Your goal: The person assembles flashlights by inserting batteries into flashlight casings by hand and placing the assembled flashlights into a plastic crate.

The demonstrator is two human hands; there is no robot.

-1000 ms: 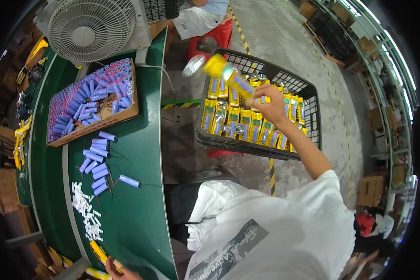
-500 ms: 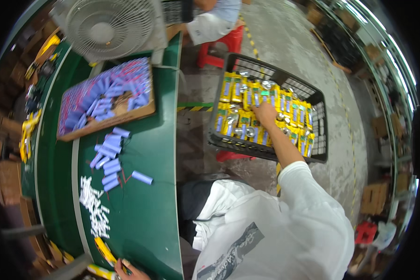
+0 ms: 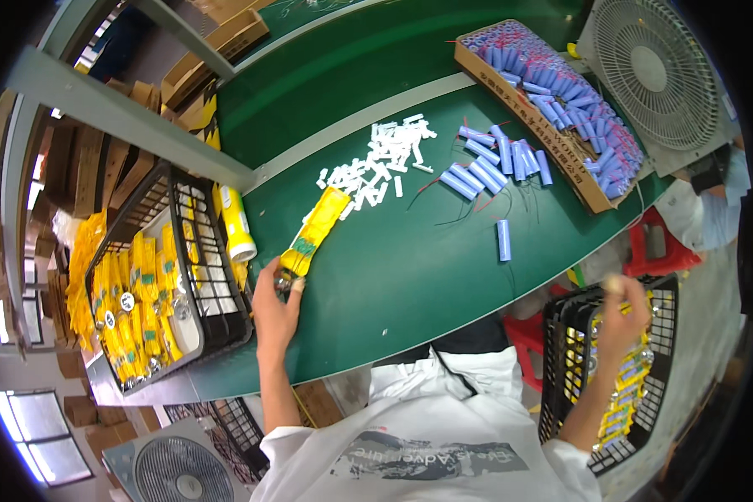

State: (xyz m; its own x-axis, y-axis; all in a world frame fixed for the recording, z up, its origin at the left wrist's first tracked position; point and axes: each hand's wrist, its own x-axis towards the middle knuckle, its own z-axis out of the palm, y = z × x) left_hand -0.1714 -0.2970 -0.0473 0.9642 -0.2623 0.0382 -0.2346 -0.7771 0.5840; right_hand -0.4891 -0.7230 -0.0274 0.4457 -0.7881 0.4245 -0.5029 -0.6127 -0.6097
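Note:
My left hand grips the near end of a yellow flashlight casing above the green table. Green parts and a shiny round piece show at the gripped end. The casing's far end lies beside a heap of small white pieces. At the right, my right hand is over a black crate full of yellow casings with blue cells. Its fingers look bent but are smeared by motion, so whether they hold anything is unclear.
Loose blue battery cells with thin wires lie mid-table, near a cardboard box of more cells. A fan stands far right. At left are a black crate of yellow casings and a yellow flashlight. A metal post rises there.
My view has swung from the right-hand crate toward the table. My right hand has lifted out from among the casings in that crate. The left hand still has the yellow casing.

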